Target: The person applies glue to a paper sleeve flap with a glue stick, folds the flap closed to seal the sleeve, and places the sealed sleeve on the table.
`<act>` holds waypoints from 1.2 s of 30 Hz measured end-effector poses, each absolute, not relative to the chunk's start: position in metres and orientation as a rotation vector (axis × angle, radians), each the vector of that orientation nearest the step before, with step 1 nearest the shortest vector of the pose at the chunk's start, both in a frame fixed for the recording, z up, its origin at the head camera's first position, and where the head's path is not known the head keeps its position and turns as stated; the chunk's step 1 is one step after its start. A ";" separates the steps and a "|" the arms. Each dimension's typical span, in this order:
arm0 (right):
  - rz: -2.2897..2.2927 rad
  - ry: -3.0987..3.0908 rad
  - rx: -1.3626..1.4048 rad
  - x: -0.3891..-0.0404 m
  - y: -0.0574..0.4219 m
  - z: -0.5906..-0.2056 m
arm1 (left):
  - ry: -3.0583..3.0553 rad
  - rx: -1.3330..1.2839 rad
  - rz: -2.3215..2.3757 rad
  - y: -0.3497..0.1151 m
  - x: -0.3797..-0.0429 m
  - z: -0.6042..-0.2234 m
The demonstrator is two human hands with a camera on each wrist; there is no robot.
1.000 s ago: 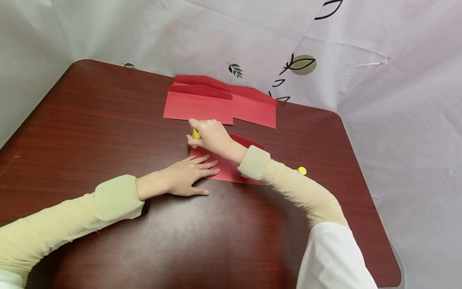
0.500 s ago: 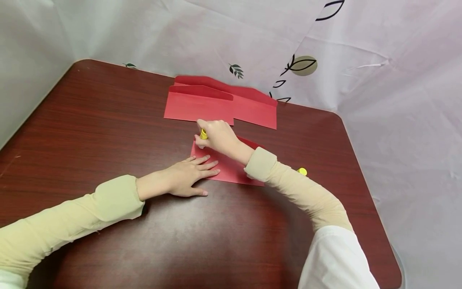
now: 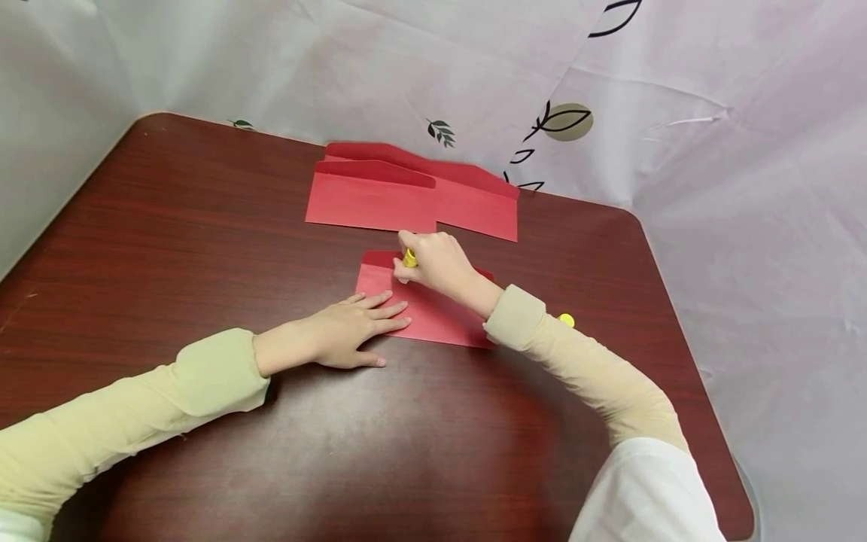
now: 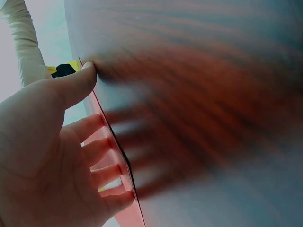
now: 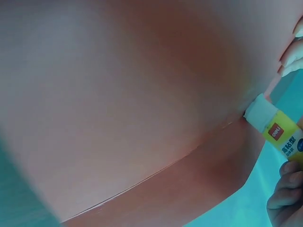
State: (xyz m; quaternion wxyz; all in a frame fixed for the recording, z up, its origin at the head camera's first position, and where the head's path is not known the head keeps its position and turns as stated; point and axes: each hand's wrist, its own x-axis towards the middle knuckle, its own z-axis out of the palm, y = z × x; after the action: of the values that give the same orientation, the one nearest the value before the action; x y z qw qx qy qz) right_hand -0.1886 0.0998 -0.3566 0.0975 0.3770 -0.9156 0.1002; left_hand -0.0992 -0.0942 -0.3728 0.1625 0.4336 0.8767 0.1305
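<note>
A red envelope (image 3: 440,320) lies on the table with its flap (image 3: 378,259) unfolded away from me. My right hand (image 3: 442,265) grips a yellow glue stick (image 3: 409,259) over the flap's left part. In the right wrist view, the white end of the glue stick (image 5: 277,127) meets the paper at the crease between envelope body and flap. My left hand (image 3: 348,331) lies flat with spread fingers, the fingertips resting on the envelope's lower left corner and the thumb on the table. The left wrist view shows those straight fingers (image 4: 97,150) at the envelope's edge.
Two more red envelopes (image 3: 372,199) with raised flaps overlap at the back of the brown wooden table (image 3: 183,226). A small yellow cap (image 3: 567,321) sits to the right, beside my right forearm. A pale curtain (image 3: 305,68) hangs around the table's far and side edges.
My right hand has moved to the right along the flap with the glue stick, uncovering the flap's left end. My left hand has stayed in place.
</note>
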 end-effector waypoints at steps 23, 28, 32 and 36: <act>0.339 -2.725 0.894 -0.177 0.171 -0.363 | 2.474 1.204 0.392 -0.093 -0.100 -0.374; 0.344 -2.749 0.842 -0.176 0.184 -0.363 | 2.479 1.219 0.379 -0.093 -0.101 -0.374; 0.360 -2.766 0.819 -0.174 0.194 -0.362 | 2.473 1.218 0.381 -0.093 -0.101 -0.374; 0.360 -2.777 0.792 -0.171 0.202 -0.361 | 2.469 1.221 0.379 -0.094 -0.102 -0.374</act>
State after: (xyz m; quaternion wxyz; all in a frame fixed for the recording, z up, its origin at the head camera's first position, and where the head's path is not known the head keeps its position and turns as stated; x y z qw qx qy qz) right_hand -0.1709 0.2020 -0.3611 0.1156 0.2704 -0.9479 0.1229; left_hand -0.1016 -0.0940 -0.3735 0.1796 0.4321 0.8735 0.1340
